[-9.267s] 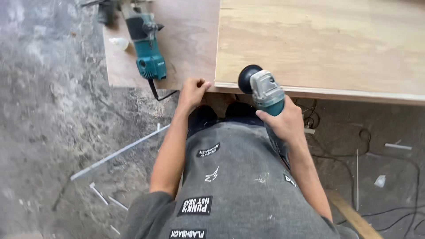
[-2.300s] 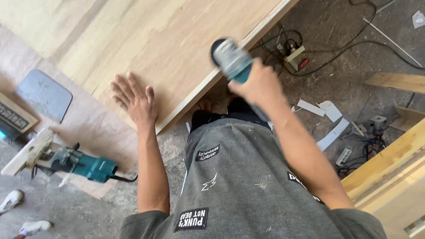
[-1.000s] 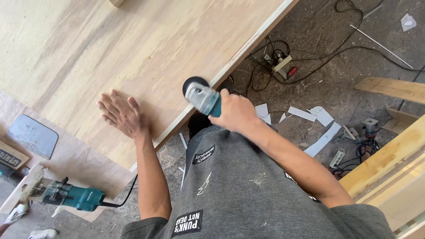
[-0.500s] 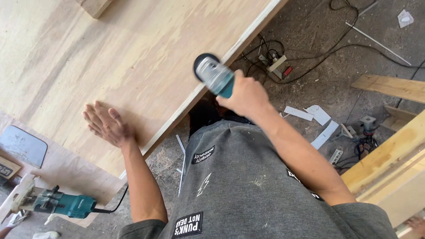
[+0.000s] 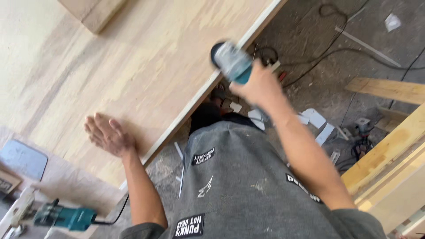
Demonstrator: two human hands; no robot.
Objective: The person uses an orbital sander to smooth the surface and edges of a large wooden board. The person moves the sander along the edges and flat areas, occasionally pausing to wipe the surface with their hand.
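My right hand (image 5: 256,86) grips a teal and grey angle grinder (image 5: 231,62) whose black disc presses against the pale edge of a large plywood sheet (image 5: 133,66). The grinder is blurred from motion. Flat on the sheet's top near its edge lies my left hand (image 5: 106,135), palm down with the fingers spread, holding nothing.
A teal power tool (image 5: 62,217) with a black cord lies at the lower left on a darker board (image 5: 66,181). A wood block (image 5: 90,11) sits on the sheet at the top. Cables (image 5: 336,48), white scraps (image 5: 314,119) and timber planks (image 5: 389,155) cover the floor on the right.
The grinder has slid further up along the sheet's edge with my right hand. My left hand stays flat in about the same spot. The view has shaken and blurred.
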